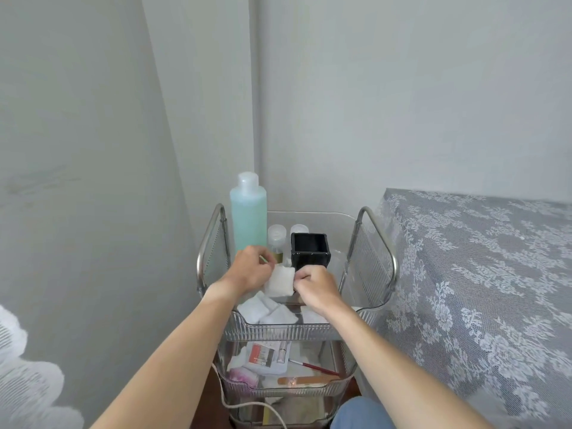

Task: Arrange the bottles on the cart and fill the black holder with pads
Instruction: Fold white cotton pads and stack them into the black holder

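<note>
A tall bottle of blue-green liquid [248,212] stands at the back left of the clear cart's top tray [278,331]. Two small clear-capped bottles [276,239] [299,229] stand beside it. The square black holder [310,250] sits mid-tray, open side up; no pads show inside it. My left hand [252,267] and my right hand [314,284] together pinch a stack of white pads [281,282] just in front of the holder. More white pads [267,309] lie loose at the tray's front.
The cart's metal handles [213,243] [376,243] rise on both sides. A lower tray [288,388] holds a nail file, a brush and small packets. A lace-covered table [479,289] stands to the right, grey walls behind, a white cord [235,400] below.
</note>
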Motion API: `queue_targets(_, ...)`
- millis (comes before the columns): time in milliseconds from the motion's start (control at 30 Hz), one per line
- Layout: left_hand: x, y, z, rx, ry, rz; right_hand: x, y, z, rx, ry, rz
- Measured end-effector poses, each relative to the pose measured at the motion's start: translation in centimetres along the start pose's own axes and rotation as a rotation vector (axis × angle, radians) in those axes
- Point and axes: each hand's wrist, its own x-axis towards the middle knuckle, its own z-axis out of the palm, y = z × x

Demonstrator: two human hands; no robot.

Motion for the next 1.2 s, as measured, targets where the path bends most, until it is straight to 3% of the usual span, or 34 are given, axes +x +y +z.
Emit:
queue_targets(300, -0.2, -0.2, 1.3, -0.083, -0.024, -0.013, -0.4, 0.2, -0.2, 0.056, 0.017, -0.076)
queue_targets(400, -0.1, -0.7, 1.3, 0.042, -0.032, 0.031, -0.3, -0.4, -0.7, 0.047, 0.068, -0.107)
queue_targets(500, 0.0, -1.1, 1.0, 0.239, -0.151, 0.057, -0.3, -1.2, -1.6, 0.081, 0.07, -0.121)
queue_targets(600, -0.1, -0.8, 1.0, 0.267, -0.216, 0.045, 0.0, -2.1, -2.9, 0.029, 0.077, -0.144)
queue_targets(800, 0.6, 2.8, 1.0, -0.127, 0.029, 0.132, 2.1, -3.4, -5.5, -0.102, -0.02, -0.19)
queue_targets(1000, 2.2, 5.3, 1.1, -0.122, 0.1, 0.183, 3.8, -5.6, -7.5, -0.101, 0.057, -0.233)
queue_targets(1133, 3.3, 6.5, 1.0, -0.208, 0.142, 0.1, 4.6, -5.7, -8.5, -0.321, 0.121, -0.173)
queue_targets(1200, 3.6, 6.8, 1.0, -0.12, 0.094, 0.111, 4.9, -5.5, -8.5, -0.411, 0.123, -0.16)
